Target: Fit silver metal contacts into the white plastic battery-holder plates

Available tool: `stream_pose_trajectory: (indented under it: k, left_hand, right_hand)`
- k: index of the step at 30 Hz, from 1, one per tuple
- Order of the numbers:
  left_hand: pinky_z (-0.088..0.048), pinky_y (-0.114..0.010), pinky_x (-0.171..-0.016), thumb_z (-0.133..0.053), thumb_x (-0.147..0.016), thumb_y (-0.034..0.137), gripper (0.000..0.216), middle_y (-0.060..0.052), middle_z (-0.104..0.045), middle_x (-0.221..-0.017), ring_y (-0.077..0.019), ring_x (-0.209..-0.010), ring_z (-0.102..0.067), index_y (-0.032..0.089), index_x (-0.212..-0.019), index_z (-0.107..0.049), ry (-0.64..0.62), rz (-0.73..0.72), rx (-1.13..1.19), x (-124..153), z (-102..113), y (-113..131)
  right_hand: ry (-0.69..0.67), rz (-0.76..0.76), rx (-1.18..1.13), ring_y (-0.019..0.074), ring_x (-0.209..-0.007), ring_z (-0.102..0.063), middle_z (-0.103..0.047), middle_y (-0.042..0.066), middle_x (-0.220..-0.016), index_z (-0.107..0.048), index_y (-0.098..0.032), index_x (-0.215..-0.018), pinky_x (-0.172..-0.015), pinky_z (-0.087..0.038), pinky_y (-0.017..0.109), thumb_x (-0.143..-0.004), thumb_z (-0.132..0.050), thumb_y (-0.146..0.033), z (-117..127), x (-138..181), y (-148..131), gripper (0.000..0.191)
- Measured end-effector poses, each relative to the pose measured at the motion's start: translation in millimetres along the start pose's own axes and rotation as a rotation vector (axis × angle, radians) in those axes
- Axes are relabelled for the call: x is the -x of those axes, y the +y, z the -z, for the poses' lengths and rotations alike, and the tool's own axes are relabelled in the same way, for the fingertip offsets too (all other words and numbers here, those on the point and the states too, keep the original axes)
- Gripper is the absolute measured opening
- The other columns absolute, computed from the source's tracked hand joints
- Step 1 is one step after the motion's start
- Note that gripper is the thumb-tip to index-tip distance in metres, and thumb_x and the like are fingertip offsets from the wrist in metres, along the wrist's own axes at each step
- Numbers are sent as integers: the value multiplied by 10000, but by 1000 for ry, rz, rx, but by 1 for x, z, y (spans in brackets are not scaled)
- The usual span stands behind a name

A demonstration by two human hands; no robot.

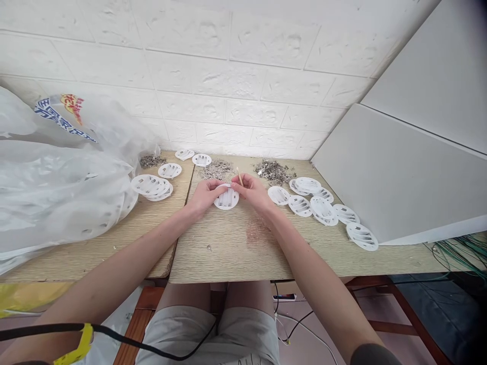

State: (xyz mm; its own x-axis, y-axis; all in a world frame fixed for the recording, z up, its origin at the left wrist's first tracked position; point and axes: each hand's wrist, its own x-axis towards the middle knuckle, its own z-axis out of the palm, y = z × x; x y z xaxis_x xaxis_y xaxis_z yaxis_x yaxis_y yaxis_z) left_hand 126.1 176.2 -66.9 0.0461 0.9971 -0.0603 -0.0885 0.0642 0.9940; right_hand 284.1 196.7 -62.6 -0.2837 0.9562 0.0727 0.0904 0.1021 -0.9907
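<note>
A round white plastic disc with slots (226, 198) lies on the wooden table (228, 253) between my hands. My left hand (205, 195) grips its left rim with curled fingers. My right hand (251, 190) touches the disc's right side and pinches a thin wooden stick (239, 176) that points up and away. Just behind my hands lie two heaps of small metal bits: one heap (216, 170) on the left and a second heap (274, 171) on the right.
Several white discs (323, 208) lie in a row to the right, more white discs (152, 185) are stacked to the left. A big clear plastic bag (57, 177) fills the left side. A grey panel (399, 172) leans at the right. Green wires (460, 251) hang past the table's right end.
</note>
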Motion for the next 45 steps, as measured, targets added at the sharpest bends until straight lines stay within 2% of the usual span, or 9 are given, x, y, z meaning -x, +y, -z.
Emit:
stream_pose_trajectory:
  k: [16, 25, 27, 32, 35, 38, 41, 43, 45]
  left_hand:
    - [-434, -267, -603, -745, -626, 261, 209, -33, -681, -704, -146, -629, -586, 128, -782, -706, 24, -41, -42, -1, 2, -3]
    - [-437, -266, -626, -746, -643, 242, 186, -32, -680, -719, -147, -652, -590, 131, -787, -712, 41, -78, -108, -3, 5, -8]
    - [-461, -274, -670, -771, -637, 236, 234, -48, -697, -774, -148, -690, -607, 121, -835, -722, 0, -19, -3, -3, 6, -4]
    - [-498, -327, -889, -796, -659, 172, 358, -93, -714, -1006, -177, -915, -652, 131, -1005, -717, -246, 68, 349, 0, 10, 7]
    - [-484, -342, -949, -779, -710, 203, 292, -100, -707, -1041, -185, -974, -648, 133, -988, -721, -248, 45, 387, -1, 11, 8]
    - [-464, -341, -982, -776, -732, 309, 277, -94, -707, -1017, -184, -997, -638, 134, -940, -725, -216, -22, 376, -2, 12, 6]
    - [-457, -348, -983, -758, -735, 438, 355, -82, -705, -998, -182, -990, -630, 148, -934, -716, -185, -64, 331, -5, 15, 6]
    - [-461, -351, -972, -746, -734, 477, 384, -74, -701, -979, -173, -960, -633, 155, -939, -706, -153, -40, 318, -6, 17, 5]
    - [-469, -352, -952, -759, -715, 484, 405, -63, -694, -949, -158, -907, -636, 160, -951, -696, -116, 4, 324, -6, 19, 5]
  right_hand:
    - [-46, 39, 66, 103, -598, -453, -517, -30, -630, -614, -154, -765, -583, -354, 255, -693, -670, -426, 3, -2, 4, 287]
    - [-29, 3, 70, 126, -667, -521, -598, -3, -692, -655, -152, -816, -638, -408, 270, -650, -712, -383, 4, -3, 5, 290]
    - [-3, -21, 0, 119, -660, -515, -596, -7, -694, -649, -152, -829, -629, -409, 263, -636, -726, -404, 5, -3, 6, 326]
    - [95, -99, -197, 83, -595, -451, -557, -23, -679, -611, -154, -805, -528, -325, 222, -572, -782, -452, 6, -6, 10, 415]
    - [126, -119, -226, 87, -591, -457, -560, -19, -673, -592, -161, -791, -520, -331, 223, -573, -797, -450, 3, -6, 10, 416]
    - [94, -85, -100, 97, -570, -474, -572, -19, -657, -598, -163, -856, -551, -368, 238, -708, -712, -452, -1, -3, 7, 344]
    - [57, 75, 217, 121, -592, -519, -616, -2, -666, -628, -168, -911, -620, -389, 258, -890, -507, -414, -1, 1, 1, 276]
    - [52, 156, 452, 137, -610, -536, -641, 13, -668, -658, -175, -874, -634, -371, 269, -934, -434, -360, 0, 3, -1, 298]
    - [62, 180, 613, 151, -627, -548, -670, 28, -697, -687, -179, -853, -628, -352, 276, -925, -462, -321, 2, 4, -2, 276]
